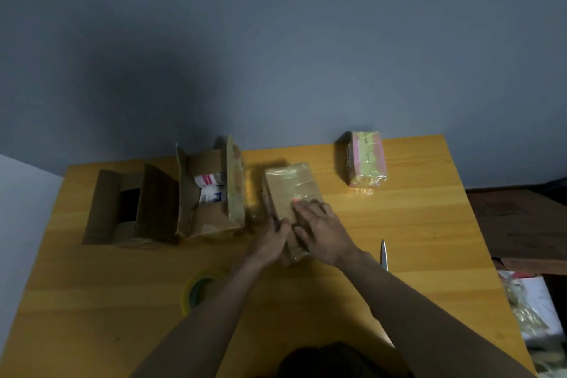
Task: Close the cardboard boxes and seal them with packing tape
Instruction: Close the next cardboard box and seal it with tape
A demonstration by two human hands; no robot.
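1. Your right hand (pixel 319 233) lies flat on top of the closed brown cardboard box wrapped in clear shiny tape (pixel 290 190), near the middle of the yellow wooden table (pixel 414 224). The fingers are straight and spread, pressing down on the near half of the box's top; they grip nothing.
2. Your left hand (pixel 274 239) is against the near left edge of the same box, fingers held together and fairly straight along its side. Whether the thumb curls round the corner cannot be told, as the picture is soft there.
3. To the left of that box stands an open brown cardboard box with raised flaps (pixel 208 193). Inside it are white packets with red and blue print (pixel 210 189). Its right flap stands upright, just beside the taped box.
4. Further left is a second open brown cardboard box (pixel 132 209), its flaps tilted up and its inside dark.
5. A small taped box with pink and pale green faces (pixel 366 159) sits at the far right of the table, well apart from your hands.
6. A roll of yellowish clear packing tape (pixel 199 290) lies flat on the table near your left forearm, partly hidden by it.
7. A knife with a bright metal blade (pixel 384 255) lies on the table just right of your right wrist, its tip pointing away from you.
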